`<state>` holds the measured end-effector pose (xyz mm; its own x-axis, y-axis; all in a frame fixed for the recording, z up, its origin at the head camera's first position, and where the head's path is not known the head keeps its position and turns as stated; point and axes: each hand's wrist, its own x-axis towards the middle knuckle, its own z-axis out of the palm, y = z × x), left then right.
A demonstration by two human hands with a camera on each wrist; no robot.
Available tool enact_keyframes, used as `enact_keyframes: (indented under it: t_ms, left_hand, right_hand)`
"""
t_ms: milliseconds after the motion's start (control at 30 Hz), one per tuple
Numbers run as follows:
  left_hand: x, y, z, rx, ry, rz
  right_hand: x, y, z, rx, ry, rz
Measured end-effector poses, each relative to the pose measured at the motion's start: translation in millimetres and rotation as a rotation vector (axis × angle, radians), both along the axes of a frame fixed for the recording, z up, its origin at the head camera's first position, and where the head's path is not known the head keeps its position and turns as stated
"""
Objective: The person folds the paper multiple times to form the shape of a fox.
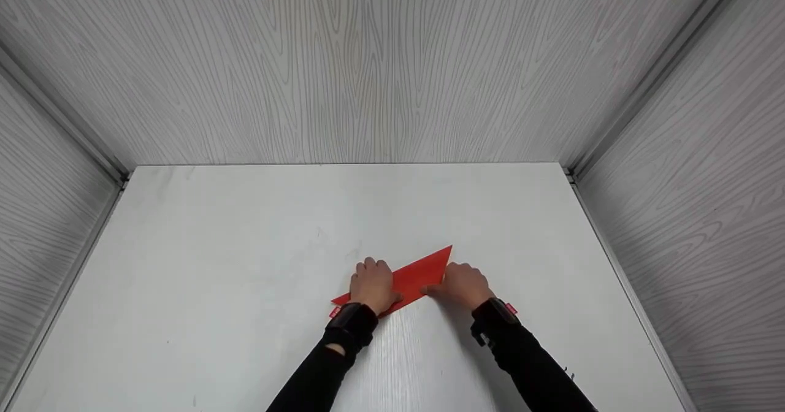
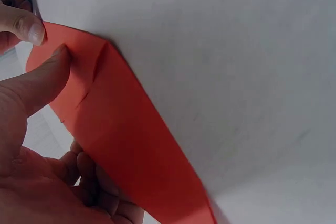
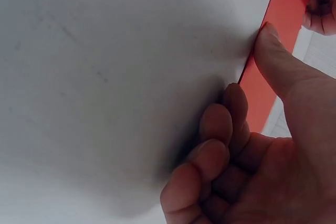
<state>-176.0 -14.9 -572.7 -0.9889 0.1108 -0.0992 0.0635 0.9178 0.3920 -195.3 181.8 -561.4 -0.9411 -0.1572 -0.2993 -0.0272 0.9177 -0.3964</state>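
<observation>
A folded sheet of red paper [image 1: 422,275], slanted with pointed ends, is held between both hands over the white table. My left hand [image 1: 373,285] grips its left part, the thumb on the near face and the curled fingers behind. At the right end my right hand [image 1: 464,284] pinches the lower edge, thumb in front. In the left wrist view the paper [image 2: 139,140] bows slightly, with a short crease beside the left thumb. The right wrist view shows the right fingers [image 3: 215,124] curled at the paper's edge [image 3: 257,98]; part of the paper is hidden behind the hand.
The white tabletop [image 1: 233,246] spreads around the hands, with faint smudges on it. Wood-grain panels stand at the back [image 1: 356,81], left [image 1: 49,173] and right [image 1: 693,185]. Black bands [image 1: 352,327] sit on both wrists.
</observation>
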Motion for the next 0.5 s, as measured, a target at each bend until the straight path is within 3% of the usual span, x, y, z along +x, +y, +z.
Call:
enact_keyframes:
  t_ms: [233, 500]
  left_hand:
    - [-1.6, -3.3, 2.0, 0.105, -0.057, -0.032]
    - [-3.1, -8.5, 4.1, 0.246, -0.142, 0.004]
  right_hand:
    - [-1.4, 1.9, -2.5, -0.017, -0.005, 0.013]
    - [-5.2, 3.9, -1.0, -0.025, -0.063, -0.003]
